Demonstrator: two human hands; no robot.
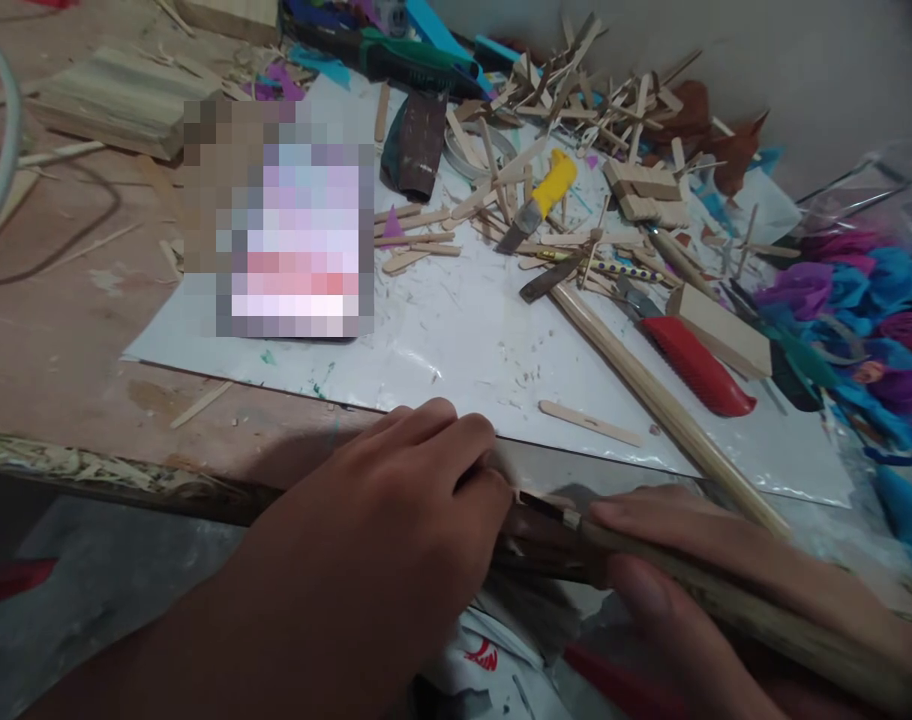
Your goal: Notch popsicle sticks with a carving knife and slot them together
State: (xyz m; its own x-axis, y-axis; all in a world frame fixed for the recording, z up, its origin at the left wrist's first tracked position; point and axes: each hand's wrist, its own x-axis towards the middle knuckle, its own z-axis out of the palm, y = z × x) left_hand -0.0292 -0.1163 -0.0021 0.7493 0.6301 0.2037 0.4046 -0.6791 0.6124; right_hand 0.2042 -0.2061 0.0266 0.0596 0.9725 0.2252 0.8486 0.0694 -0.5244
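At the table's front edge, my left hand (403, 510) is closed with its fingers curled under. What it grips is mostly hidden; only a small brownish edge shows by the thumb. From the right, my right hand (696, 570) wraps a long wooden handle. This belongs to a carving tool (756, 610) with a narrow dark blade and a light metal collar. The blade points left and its tip comes close to my left thumb, though contact is unclear. Just beyond my hands, a flat craft stick (587, 423) lies on the white sheet (441, 350).
A hammer (651, 390), a red-handled cutter (696, 365), a yellow-handled cutter (546, 200) and a wood block (718, 330) lie to the right. Craft sticks (568, 100) heap at the back. A lit, blurred-out screen (298, 230) stands left. Coloured crepe bundles (868, 290) crowd the far right.
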